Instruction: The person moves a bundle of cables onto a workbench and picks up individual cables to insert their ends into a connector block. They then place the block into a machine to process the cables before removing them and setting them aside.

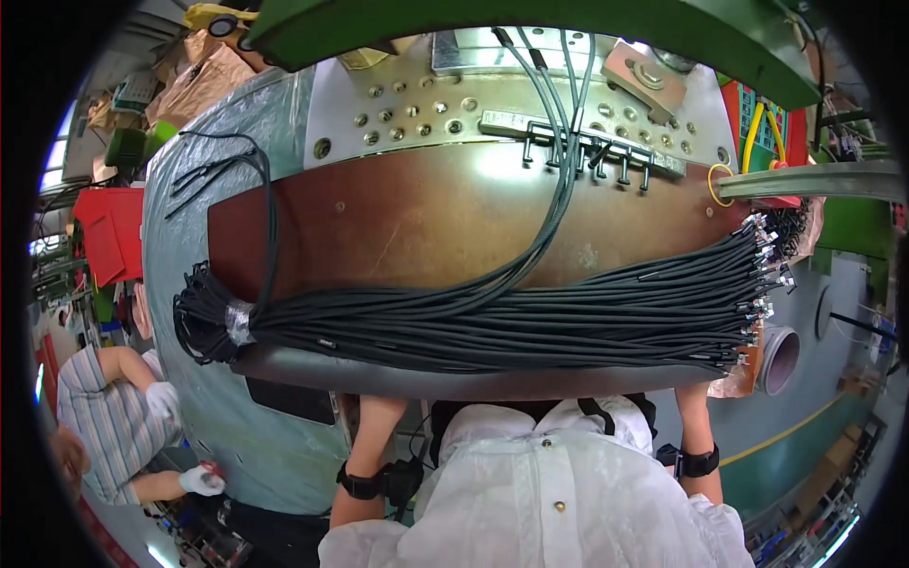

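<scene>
Closest in is a white shirt [530, 502], on the near side of the brown board [407, 218]. The left forearm [373, 431] and right forearm [696, 426], each with a black strap [701, 462], reach the board's near edge, well apart. From there the left hand and right hand are covered, so I cannot tell whether they grip anything or lie open. The bundle of black cables [511, 327] lies across the near part of the board, just above and beyond the place where both arms vanish. Its tied end, with clear wrapping [239, 322], is at the board's left end, past the left arm; its silver connectors [762, 303] are at the right end, past the right arm. Left of the board, a person in a striped shirt [118, 412] wears white gloves [163, 400]. Some cables rise across the board to its far edge, passing a row of black hooks [623, 170]. Beyond that edge are a metal plate [417, 95] with holes and, farthest, a green beam [530, 21].
</scene>
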`<state>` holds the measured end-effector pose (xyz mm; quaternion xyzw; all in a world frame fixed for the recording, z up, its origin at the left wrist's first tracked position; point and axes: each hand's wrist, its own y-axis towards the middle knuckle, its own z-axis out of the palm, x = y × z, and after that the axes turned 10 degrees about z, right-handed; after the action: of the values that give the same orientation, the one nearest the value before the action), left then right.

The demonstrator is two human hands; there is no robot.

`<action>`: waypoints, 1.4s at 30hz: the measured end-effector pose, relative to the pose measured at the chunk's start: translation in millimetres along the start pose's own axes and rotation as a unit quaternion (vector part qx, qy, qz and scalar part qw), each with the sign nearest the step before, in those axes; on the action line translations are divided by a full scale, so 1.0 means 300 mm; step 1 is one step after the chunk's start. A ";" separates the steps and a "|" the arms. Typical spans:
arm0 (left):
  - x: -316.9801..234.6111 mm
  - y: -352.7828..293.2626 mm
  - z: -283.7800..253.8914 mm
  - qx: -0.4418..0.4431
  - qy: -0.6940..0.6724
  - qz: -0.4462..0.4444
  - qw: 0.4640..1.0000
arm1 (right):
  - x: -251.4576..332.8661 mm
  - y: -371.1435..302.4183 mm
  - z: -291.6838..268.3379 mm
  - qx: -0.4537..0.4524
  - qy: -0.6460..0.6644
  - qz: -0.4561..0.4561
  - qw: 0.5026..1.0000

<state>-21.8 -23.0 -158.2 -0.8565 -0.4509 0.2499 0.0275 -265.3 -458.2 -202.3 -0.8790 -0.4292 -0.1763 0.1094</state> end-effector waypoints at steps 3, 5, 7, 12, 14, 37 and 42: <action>-0.012 0.030 -0.001 -0.007 0.002 -0.002 1.000 | 0.036 0.026 -0.024 0.018 0.000 0.024 1.000; -0.022 0.049 -0.007 0.030 0.019 -0.013 0.999 | 0.046 0.038 -0.022 0.002 0.000 0.021 1.000; -0.005 0.046 0.012 0.016 0.027 0.008 0.999 | 0.067 0.060 -0.038 -0.025 0.001 0.002 1.000; -0.181 0.050 -0.188 -0.010 -0.122 0.107 0.987 | 0.312 0.127 -0.289 0.271 -0.115 0.154 0.943; -0.278 0.099 -0.322 0.242 -0.283 0.246 0.895 | 0.363 0.138 -0.428 0.454 -0.044 -0.156 0.876; -0.067 0.282 -0.618 -0.080 -0.119 0.133 0.981 | 0.711 0.610 -0.493 -0.084 -0.120 -0.402 0.904; -0.100 0.297 -0.638 -0.097 -0.297 0.059 0.948 | 0.492 0.415 -0.858 0.035 -0.232 -0.118 0.965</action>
<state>118.3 -65.3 -3.1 -0.7671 -0.4097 0.4487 -0.2058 -138.1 -516.8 87.4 -0.8344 -0.5497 0.0361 0.0163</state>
